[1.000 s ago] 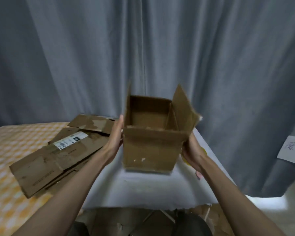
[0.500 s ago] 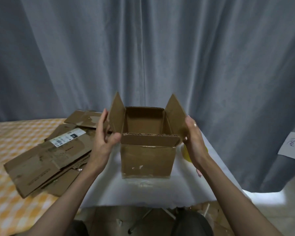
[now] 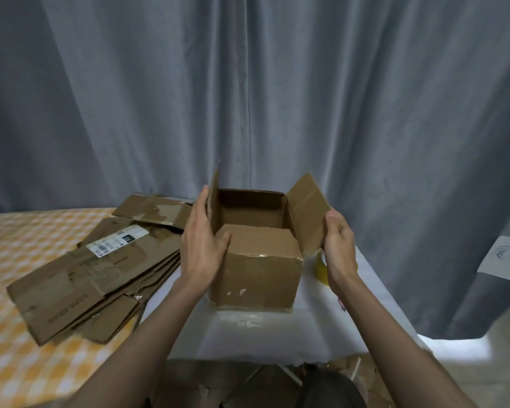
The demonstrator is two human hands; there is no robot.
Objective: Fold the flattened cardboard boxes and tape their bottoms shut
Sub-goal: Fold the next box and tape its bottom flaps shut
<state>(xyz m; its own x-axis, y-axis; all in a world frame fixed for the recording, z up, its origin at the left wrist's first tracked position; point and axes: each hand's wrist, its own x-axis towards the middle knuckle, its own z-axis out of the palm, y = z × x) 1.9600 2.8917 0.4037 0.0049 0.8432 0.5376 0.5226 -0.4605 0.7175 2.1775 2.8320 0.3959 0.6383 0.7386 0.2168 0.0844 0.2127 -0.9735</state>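
An erected brown cardboard box (image 3: pixel 259 278) stands upright on the white table (image 3: pixel 265 337), its top open. Its near flap is folded inward over the opening. My left hand (image 3: pixel 202 245) lies flat against the outside of the upright left flap, thumb on the near flap. My right hand (image 3: pixel 337 242) grips the edge of the right flap, which leans outward. A stack of flattened cardboard boxes (image 3: pixel 92 269) lies to the left, partly on the checked cloth. A yellow tape roll (image 3: pixel 321 270) peeks out behind my right wrist, mostly hidden.
A yellow-and-white checked cloth (image 3: pixel 15 348) covers the surface at left. Grey curtains (image 3: pixel 248 98) hang right behind the table. A white paper with writing (image 3: pixel 507 260) hangs at far right. Cardboard scraps and a dark stool (image 3: pixel 330 390) sit below the table's near edge.
The box went from held and tilted to standing on the table. The near flap has folded inward. Both hands have shifted from the box's sides up to the side flaps.
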